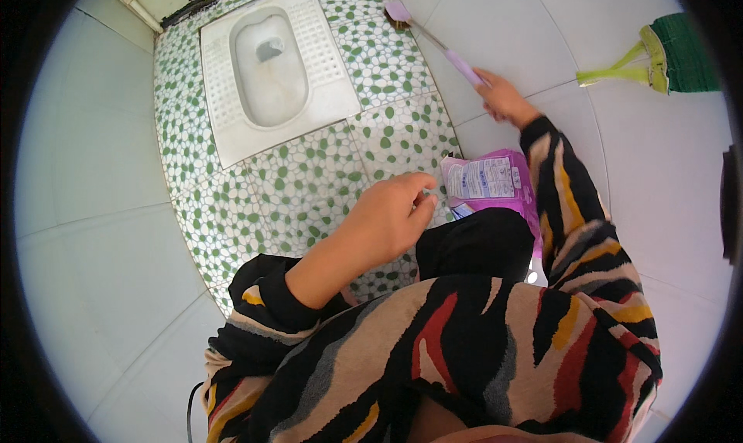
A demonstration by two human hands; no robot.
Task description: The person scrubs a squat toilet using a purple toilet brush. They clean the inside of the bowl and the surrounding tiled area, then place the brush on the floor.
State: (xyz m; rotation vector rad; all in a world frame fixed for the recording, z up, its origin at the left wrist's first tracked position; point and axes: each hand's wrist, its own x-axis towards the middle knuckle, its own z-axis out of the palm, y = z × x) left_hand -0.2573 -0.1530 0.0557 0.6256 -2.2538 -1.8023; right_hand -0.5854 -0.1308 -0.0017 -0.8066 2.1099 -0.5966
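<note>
My right hand (pixel 504 98) grips the light purple handle of a long scrub brush (pixel 458 65). The brush head, purple on top with dark bristles, lies at the foot of the wall, right of the squat toilet. In front of my body, my left hand (pixel 397 210) hangs over the floor with nothing in it, fingers loosely bent and the thumb apart from them. A white squat toilet pan (pixel 273 88) is set into the floor at the upper left, with ridged foot rests on both sides of its bowl.
A purple plastic package (pixel 484 176) bearing writing stands against the right wall, near my knee. Higher on that wall hangs a green cloth item (pixel 688 54) with yellow-green straps. White pipe (pixel 139 10) runs in the far left corner. The floor (pixel 302 193) has a green and white pebble pattern.
</note>
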